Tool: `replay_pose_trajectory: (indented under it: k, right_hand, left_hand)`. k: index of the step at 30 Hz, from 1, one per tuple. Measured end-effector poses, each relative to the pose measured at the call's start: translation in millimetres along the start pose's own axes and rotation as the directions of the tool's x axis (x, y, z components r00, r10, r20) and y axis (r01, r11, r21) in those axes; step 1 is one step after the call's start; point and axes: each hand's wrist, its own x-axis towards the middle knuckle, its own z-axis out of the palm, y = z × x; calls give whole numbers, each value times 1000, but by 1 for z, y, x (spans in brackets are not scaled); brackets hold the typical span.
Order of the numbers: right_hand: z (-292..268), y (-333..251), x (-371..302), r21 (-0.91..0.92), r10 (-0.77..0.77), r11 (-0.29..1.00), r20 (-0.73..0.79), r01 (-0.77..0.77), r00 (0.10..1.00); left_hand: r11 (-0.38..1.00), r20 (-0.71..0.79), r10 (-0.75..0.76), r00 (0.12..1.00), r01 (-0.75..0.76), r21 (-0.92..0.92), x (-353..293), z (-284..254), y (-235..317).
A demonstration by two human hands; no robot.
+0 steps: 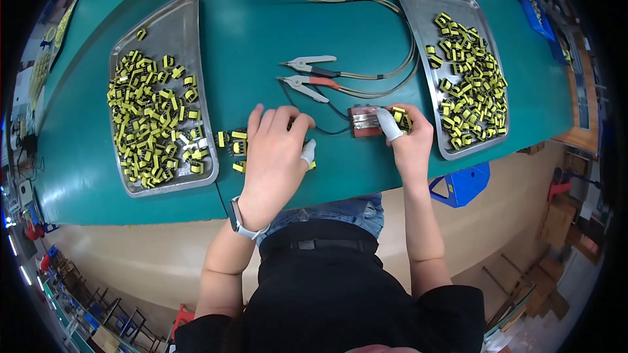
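Green desk [248,33], head view: left metal tray [180,16] and right metal tray [418,5], both heaped with yellow-and-black components. Work seemingly part-way; which tray is finished, unclear. Right hand [413,138]: pinching one component [400,116] at red block [359,132]. Left hand [275,153]: curled over loose components [238,148], grip hidden. Clip leads [307,62] beyond; blue stool [470,185], pale floor [507,186] below.

- Smooth green tabletop [242,33]: evenly lit, moderately bright
- Rectangular grey metal tray [175,26], left side: soft pale sheen across its bare surface
- Small red block with silvery metal strips [365,121]: bright glints along the metal
- Narrow white tube lights [25,275], far left rim: small, glaring
- Black short-sleeved shirt [327,294]: dark, folds barely readable
- Fisheye field: straight edges bowed, corners black, rim background soft, centre fairly sharp
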Motion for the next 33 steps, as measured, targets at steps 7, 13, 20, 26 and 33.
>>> replay_pose_trajectory:
  k: [7, 13, 20, 26, 33]
  right_hand:
    - [-22, -8, 8, -180, -280, 956, -323, 231, 904]
    - [-75, 14, 48, -788, -642, 590, -324, 178, 695]
    - [-84, 40, 59, -938, -568, 295, -21, 180, 823]
    - [-79, 31, 78, -973, -635, 178, 0, 147, 773]
    - [3, -17, -11, -367, -674, 535, 357, 761, 646]
  left_hand:
    - [966, 83, 226, 971, -213, -143, -14, 17, 16]
    - [952, 267, 290, 919, -306, 17, -42, 4, 16]
    - [937, 176, 238, 955, -273, 219, -57, -3, -4]
    - [950, 153, 204, 967, -234, 209, -37, -9, -19]
    - [962, 202, 219, 955, -246, 119, -32, -15, -32]
